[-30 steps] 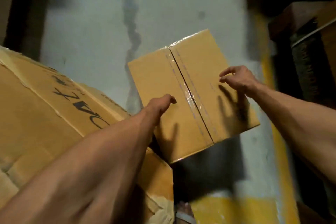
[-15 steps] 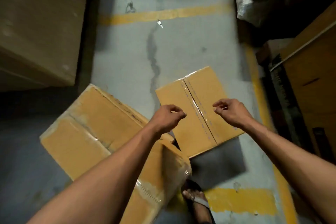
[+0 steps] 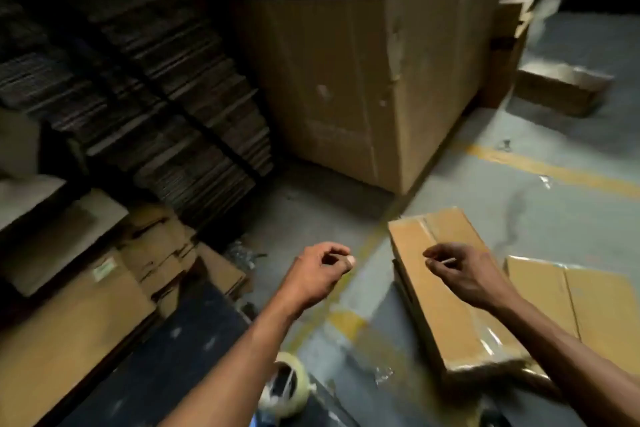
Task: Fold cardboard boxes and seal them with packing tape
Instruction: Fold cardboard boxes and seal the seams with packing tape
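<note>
Grey concrete floor (image 3: 540, 225) with yellow painted lines runs between stacked goods, a tall strapped carton (image 3: 346, 80) standing far centre and a dark bundle of flat cardboard sheets (image 3: 156, 87) leaning at far left. Near right, a sealed box (image 3: 446, 308) lies on the floor with clear tape along its seam, and just beside it on the right lies a second taped box (image 3: 575, 302); whether they touch cannot be told. The left hand (image 3: 318, 274) hangs in mid-air with fingers loosely curled and nothing in it. The right hand (image 3: 460, 270), above the sealed box and also loosely curled, holds nothing that can be made out. A roll of packing tape (image 3: 287, 388) sits on the floor near the bottom edge, under the left forearm. Judging by this, at least two boxes are finished, while the flattened cartons (image 3: 162, 253) piled at near left look like the supply not yet folded.
</note>
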The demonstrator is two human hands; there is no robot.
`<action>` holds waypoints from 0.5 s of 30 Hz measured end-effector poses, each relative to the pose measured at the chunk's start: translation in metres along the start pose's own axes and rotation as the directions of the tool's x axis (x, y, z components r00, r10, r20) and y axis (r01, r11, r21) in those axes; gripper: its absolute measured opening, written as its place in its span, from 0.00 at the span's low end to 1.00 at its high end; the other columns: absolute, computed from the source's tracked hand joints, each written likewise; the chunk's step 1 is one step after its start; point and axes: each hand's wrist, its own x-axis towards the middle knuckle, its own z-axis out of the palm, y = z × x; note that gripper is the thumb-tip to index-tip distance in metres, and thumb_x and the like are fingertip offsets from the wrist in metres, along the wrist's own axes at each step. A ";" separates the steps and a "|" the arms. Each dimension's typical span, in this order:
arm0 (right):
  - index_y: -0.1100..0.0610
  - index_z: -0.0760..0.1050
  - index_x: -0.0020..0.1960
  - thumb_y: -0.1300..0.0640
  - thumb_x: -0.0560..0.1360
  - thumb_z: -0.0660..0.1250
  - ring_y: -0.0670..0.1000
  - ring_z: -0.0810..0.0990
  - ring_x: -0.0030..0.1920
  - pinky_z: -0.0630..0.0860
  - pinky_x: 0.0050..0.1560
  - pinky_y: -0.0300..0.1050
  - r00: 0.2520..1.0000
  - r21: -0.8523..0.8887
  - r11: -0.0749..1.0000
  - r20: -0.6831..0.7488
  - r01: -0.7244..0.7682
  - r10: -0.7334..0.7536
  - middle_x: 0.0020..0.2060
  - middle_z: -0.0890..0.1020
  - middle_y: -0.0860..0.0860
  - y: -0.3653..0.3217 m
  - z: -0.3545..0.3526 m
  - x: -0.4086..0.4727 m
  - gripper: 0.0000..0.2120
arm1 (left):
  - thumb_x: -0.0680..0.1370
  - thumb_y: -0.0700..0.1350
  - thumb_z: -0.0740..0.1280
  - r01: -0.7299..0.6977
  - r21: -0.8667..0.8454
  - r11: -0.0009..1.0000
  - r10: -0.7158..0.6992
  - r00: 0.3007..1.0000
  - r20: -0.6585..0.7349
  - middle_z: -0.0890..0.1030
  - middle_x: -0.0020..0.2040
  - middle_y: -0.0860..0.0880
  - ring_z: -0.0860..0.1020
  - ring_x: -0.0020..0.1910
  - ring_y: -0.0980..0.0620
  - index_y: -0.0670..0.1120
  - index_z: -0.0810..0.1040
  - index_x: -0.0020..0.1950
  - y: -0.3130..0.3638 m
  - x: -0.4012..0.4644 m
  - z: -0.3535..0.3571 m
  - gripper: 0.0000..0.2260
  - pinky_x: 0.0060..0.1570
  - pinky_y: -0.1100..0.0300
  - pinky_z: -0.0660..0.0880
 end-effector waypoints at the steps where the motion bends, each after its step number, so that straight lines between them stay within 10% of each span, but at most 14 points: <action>1: 0.45 0.83 0.48 0.56 0.79 0.73 0.39 0.84 0.42 0.76 0.45 0.41 0.998 -0.005 0.999 0.032 0.052 -0.052 0.43 0.86 0.44 -0.043 0.024 -0.012 0.06 | 0.74 0.54 0.75 0.006 -0.053 0.999 -0.009 0.998 -0.055 0.86 0.44 0.49 0.85 0.41 0.51 0.54 0.83 0.51 -0.019 -0.032 -0.036 0.08 0.37 0.60 0.78; 7: 0.45 0.85 0.48 0.51 0.77 0.74 0.38 0.84 0.40 0.82 0.45 0.45 0.905 -0.061 0.927 0.250 0.370 -0.345 0.40 0.86 0.40 -0.254 0.170 -0.057 0.02 | 0.80 0.43 0.72 0.086 -0.255 0.963 -0.181 0.907 -0.380 0.85 0.47 0.46 0.84 0.41 0.53 0.46 0.84 0.53 -0.115 -0.194 -0.228 0.03 0.32 0.67 0.73; 15: 0.44 0.83 0.51 0.51 0.78 0.72 0.38 0.83 0.44 0.78 0.44 0.36 0.579 0.035 0.684 0.501 0.729 -0.643 0.42 0.85 0.40 -0.480 0.356 -0.050 0.03 | 0.81 0.47 0.69 0.168 -0.455 0.874 -0.465 0.557 -0.688 0.87 0.49 0.49 0.86 0.49 0.47 0.50 0.84 0.51 -0.217 -0.322 -0.392 0.04 0.45 0.55 0.78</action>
